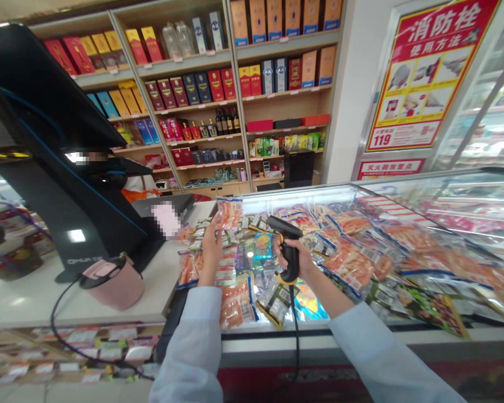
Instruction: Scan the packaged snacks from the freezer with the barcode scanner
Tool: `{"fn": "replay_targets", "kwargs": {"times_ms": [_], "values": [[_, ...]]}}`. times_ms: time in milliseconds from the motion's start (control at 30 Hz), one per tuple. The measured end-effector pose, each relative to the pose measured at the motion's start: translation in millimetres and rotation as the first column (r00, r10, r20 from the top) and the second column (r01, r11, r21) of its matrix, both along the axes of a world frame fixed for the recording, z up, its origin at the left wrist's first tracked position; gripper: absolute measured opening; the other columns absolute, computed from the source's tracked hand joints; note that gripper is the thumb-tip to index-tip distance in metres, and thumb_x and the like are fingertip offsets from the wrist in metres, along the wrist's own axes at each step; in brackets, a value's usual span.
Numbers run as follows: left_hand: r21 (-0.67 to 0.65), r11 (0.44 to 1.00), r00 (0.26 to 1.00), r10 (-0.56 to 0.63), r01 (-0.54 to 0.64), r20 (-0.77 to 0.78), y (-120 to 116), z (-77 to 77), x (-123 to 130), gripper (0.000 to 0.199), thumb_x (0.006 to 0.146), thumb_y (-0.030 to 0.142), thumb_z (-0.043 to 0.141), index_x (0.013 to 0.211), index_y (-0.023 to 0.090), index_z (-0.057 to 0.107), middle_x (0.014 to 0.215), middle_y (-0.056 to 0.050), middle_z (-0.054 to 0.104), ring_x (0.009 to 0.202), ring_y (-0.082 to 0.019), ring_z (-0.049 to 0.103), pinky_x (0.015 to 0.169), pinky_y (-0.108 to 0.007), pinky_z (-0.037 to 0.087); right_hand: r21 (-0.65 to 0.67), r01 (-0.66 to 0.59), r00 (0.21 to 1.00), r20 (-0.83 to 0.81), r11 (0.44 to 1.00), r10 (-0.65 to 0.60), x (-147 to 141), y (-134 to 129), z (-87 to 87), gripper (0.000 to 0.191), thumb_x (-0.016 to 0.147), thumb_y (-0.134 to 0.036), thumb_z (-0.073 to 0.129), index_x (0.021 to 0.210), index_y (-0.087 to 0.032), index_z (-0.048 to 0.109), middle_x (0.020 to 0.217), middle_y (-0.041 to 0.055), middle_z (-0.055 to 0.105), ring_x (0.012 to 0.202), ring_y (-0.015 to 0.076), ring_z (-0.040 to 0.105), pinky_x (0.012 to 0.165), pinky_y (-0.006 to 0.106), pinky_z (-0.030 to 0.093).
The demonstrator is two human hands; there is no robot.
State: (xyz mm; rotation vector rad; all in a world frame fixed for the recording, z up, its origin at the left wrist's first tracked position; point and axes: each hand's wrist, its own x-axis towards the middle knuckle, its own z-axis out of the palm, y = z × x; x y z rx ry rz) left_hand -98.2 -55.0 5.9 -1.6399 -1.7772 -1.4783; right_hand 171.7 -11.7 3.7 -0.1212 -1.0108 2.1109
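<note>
A black and yellow barcode scanner [289, 252] is gripped by my right hand [299, 256], its head tilted up to the left and its cable hanging down. My left hand [212, 240] holds a clear snack packet [230, 212] with orange-pink contents and a printed label, raised over the left end of the freezer display. Under both hands lie several similar packets [237, 302], a green-edged packet [274, 302] and a blue packet [264, 246]. Further packets [353, 263] spread to the right.
At left, a white counter [21, 302] carries a large black checkout terminal [96, 207] and a pink container [117, 288]. Shelves [193, 106] of boxes and bottles stand behind. A red poster [428, 78] hangs at the right. Another person's orange and white clothing [138, 187] shows behind the terminal.
</note>
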Motion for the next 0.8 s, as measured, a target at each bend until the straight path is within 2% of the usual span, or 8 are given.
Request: {"fn": "replay_targets", "kwargs": {"times_ms": [267, 800], "values": [[0.002, 0.999, 0.998, -0.032, 0.032, -0.054, 0.2, -0.3, 0.8, 0.055, 0.090, 0.012, 0.041, 0.144, 0.022, 0.042, 0.138, -0.010, 0.057, 0.126, -0.021, 0.053, 0.110, -0.040, 0.039, 0.019, 0.003, 1.000, -0.002, 1.000, -0.003, 0.1, 0.9, -1.4, 0.018, 0.073, -0.033, 0.062, 0.079, -0.018, 0.055, 0.063, -0.0007, 0.061, 0.033, 0.0070, 0.045, 0.032, 0.020, 0.039], [0.000, 1.000, 0.998, -0.023, 0.023, -0.052, -1.0, 1.5, 2.4, 0.053, 0.089, 0.013, 0.042, 0.141, 0.021, 0.045, 0.135, -0.011, 0.059, 0.128, -0.022, 0.052, 0.112, -0.041, 0.038, 0.026, 0.011, 1.000, -0.005, 1.000, -0.011, -0.1, 0.7, -1.3, 0.019, 0.071, -0.034, 0.063, 0.077, -0.017, 0.055, 0.062, -0.0005, 0.061, 0.032, 0.0073, 0.045, 0.031, 0.020, 0.038]]}}
